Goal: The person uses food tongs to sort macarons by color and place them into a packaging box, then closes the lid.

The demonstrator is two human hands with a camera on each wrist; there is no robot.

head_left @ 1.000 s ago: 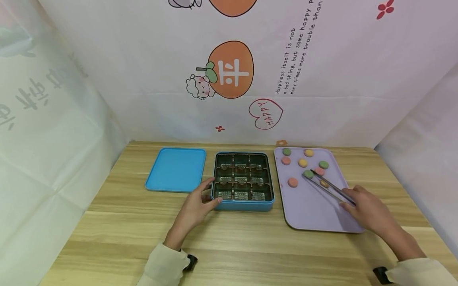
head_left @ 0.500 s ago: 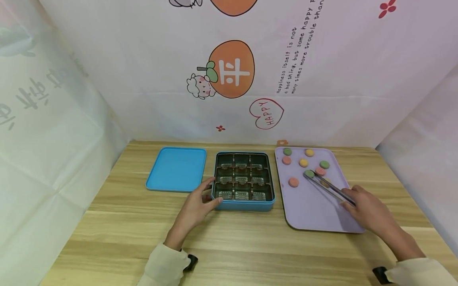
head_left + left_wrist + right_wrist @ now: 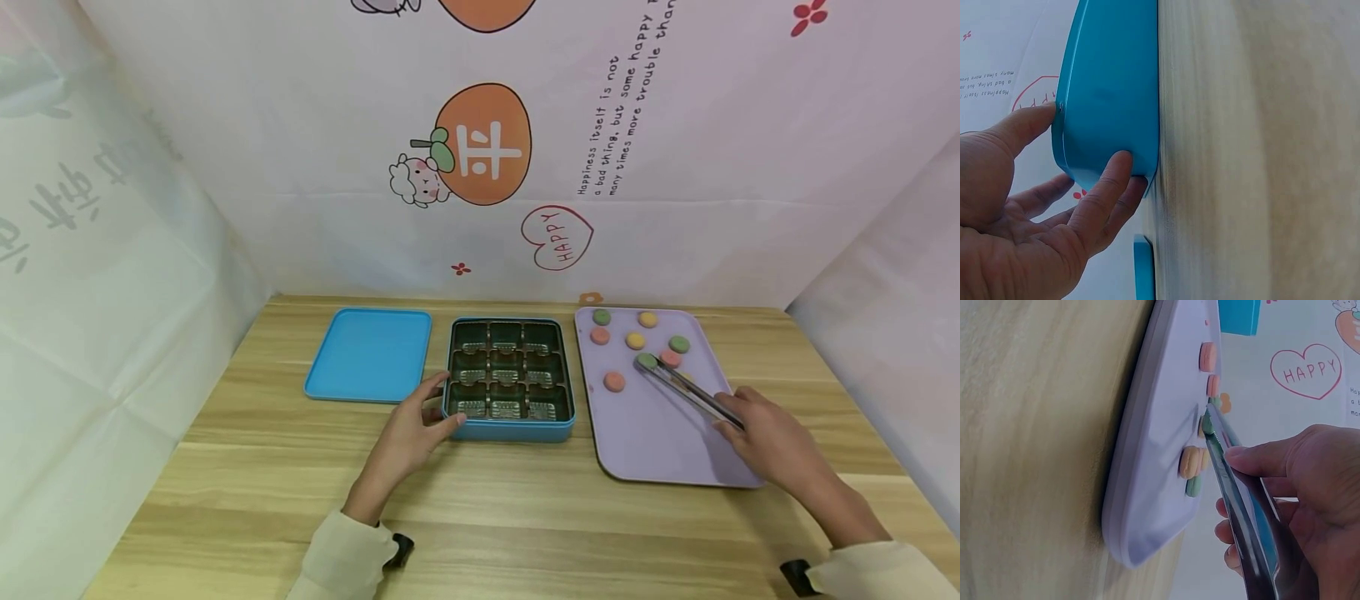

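My left hand (image 3: 408, 437) holds the near left corner of a blue square box (image 3: 517, 432), thumb and fingers set on two sides of it. A dark plastic insert (image 3: 507, 367) in the box forms several bare compartments. In my right hand (image 3: 772, 437) is a pair of metal tongs (image 3: 693, 393). The tong tips pinch a green macaron (image 3: 1207, 425), low over the lilac tray (image 3: 667, 450). Around it on the tray lie several pink, yellow and green macarons, such as a pink macaron (image 3: 614, 382); a yellow one is mostly hidden by the tongs.
To the left of the box lies a flat blue lid (image 3: 369, 354). The wooden table (image 3: 510, 525) ends at a printed white cloth (image 3: 337, 242) at the back, and white sheets hang at both sides.
The tong arms have closed together, their tips coming in on the green macaron. My left hand and the box stay where they were.
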